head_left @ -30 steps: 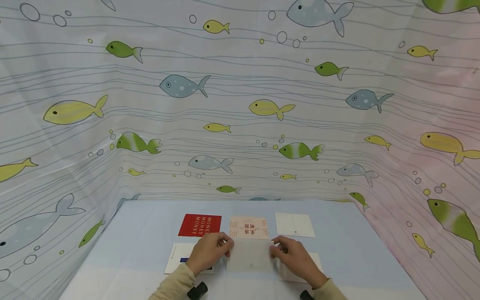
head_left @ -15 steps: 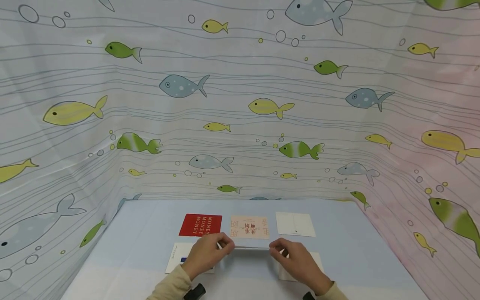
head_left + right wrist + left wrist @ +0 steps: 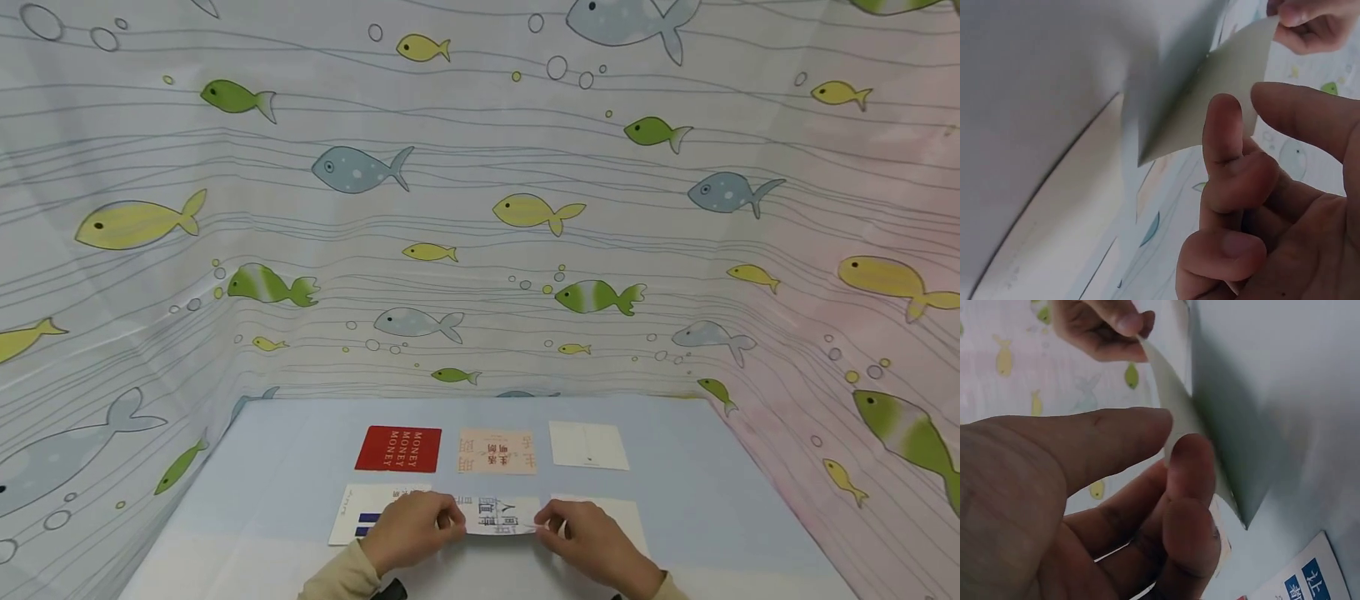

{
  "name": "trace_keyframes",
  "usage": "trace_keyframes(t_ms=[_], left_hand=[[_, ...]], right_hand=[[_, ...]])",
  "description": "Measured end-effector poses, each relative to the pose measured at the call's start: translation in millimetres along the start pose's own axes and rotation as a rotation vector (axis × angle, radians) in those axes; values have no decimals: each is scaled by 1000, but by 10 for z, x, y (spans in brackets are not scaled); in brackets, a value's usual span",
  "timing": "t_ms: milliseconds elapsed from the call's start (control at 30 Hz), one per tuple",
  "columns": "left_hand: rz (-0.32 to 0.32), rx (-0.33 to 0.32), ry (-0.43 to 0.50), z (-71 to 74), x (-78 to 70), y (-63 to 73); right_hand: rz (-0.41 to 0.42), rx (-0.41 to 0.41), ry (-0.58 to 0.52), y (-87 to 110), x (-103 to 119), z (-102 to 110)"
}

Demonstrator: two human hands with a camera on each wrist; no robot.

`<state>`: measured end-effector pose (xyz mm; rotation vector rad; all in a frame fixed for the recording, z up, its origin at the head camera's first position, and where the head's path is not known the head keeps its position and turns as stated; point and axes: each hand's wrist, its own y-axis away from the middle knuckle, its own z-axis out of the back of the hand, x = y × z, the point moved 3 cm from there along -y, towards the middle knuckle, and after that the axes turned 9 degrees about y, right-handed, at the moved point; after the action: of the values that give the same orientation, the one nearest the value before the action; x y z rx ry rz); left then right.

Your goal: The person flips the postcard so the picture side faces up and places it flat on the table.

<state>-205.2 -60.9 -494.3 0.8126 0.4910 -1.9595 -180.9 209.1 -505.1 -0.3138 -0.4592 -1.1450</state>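
Note:
A white card printed with dark characters [image 3: 497, 515] is stretched between my two hands at the front middle of the table. My left hand [image 3: 414, 531] pinches its left edge between thumb and forefinger; my right hand [image 3: 590, 540] pinches the right edge likewise. The head view shows the printed face, with the near edge bowed slightly. Both wrist views show the plain back of the card [image 3: 1179, 400], raised at an angle with its lower edge close to the table. Behind it in the head view lies a peach card with red characters [image 3: 498, 452].
At the back left lies a red card lettered MONEY [image 3: 397, 450], and at the back right a plain white card [image 3: 588, 446]. A white card with blue blocks [image 3: 347, 517] is partly behind my left hand, another white card [image 3: 628, 518] partly behind my right. A fish-patterned curtain [image 3: 480, 283] surrounds the table.
The card first showed its pale, nearly blank side, then stood edge-on, and has now turned so its printed side shows. Both hands shifted slightly toward me, keeping their pinch.

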Motion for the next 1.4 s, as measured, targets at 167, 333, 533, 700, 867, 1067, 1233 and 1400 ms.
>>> trace_keyframes(t_ms=[167,333,533,700,867,1067,1233,1400], left_hand=[[14,58,2,-54,32,23],[48,137,42,-83,50,47],[70,150,32,-101,59,26],[90,139,20,-113,86,-18],[91,110,21,-80,115,-63],[76,101,20,-56,120,-96],[72,92,15,-64,130,-106],[66,85,11,-80,146,-118]], right_hand=[[-3,43,16,2,6,-68],[-38,113,32,-12,-28,-171],[-81,147,48,-49,-31,-239],[-99,135,84,-81,-5,-217],[-89,132,90,-116,29,-190],[-94,138,72,-152,13,-181],[-81,141,68,-152,-14,-177],[-85,148,60,-144,-32,-174]])
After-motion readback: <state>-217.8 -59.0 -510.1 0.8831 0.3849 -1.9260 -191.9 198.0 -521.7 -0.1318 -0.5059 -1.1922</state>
